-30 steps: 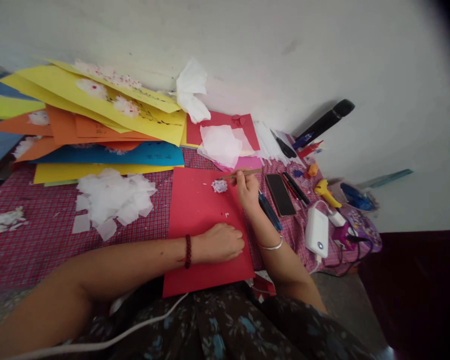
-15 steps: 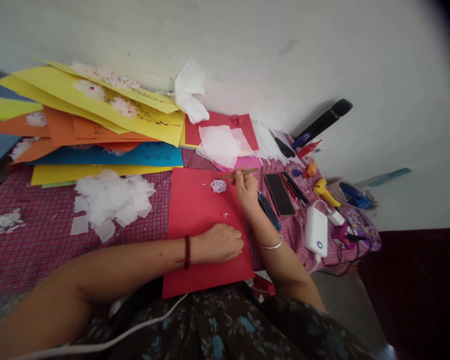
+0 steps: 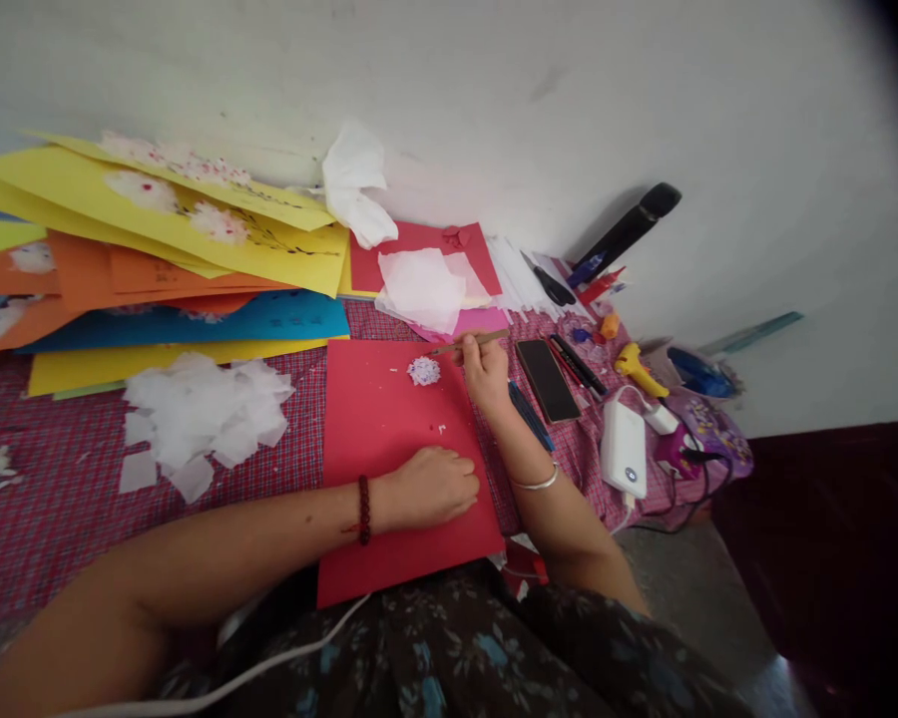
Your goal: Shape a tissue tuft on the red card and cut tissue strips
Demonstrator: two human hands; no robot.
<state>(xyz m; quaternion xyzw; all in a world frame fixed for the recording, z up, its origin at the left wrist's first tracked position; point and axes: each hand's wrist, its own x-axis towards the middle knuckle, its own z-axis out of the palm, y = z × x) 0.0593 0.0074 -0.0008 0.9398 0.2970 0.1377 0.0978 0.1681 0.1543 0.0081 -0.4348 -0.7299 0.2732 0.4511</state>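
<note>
A sheet of red paper (image 3: 366,429) lies at the table's near edge. Toward its top sits a small white crumpled-paper flower (image 3: 423,371) with purple-blue marks. Pinched in the fingers of my right hand (image 3: 484,374) is a thin brown stick (image 3: 494,336), whose narrow tip points left, just above or at the flower's upper right edge; contact is unclear. My left hand (image 3: 430,486) rests palm down on the lower part of the red paper, fingers curled in, with nothing visible in them. Tiny paper scraps (image 3: 441,429) dot the sheet.
Cut white tissue squares (image 3: 202,414) are heaped at left. Behind them are stacked coloured papers (image 3: 269,239) with flowers. To the right lie a phone (image 3: 548,381), pens (image 3: 580,365), scissors (image 3: 554,286), a yellow glue gun (image 3: 640,369) and a white power bank (image 3: 624,449) with cables.
The view has shifted slightly, so most things appear further left. My right hand still grips the stick beside the flower, and my left hand stays on the red paper.
</note>
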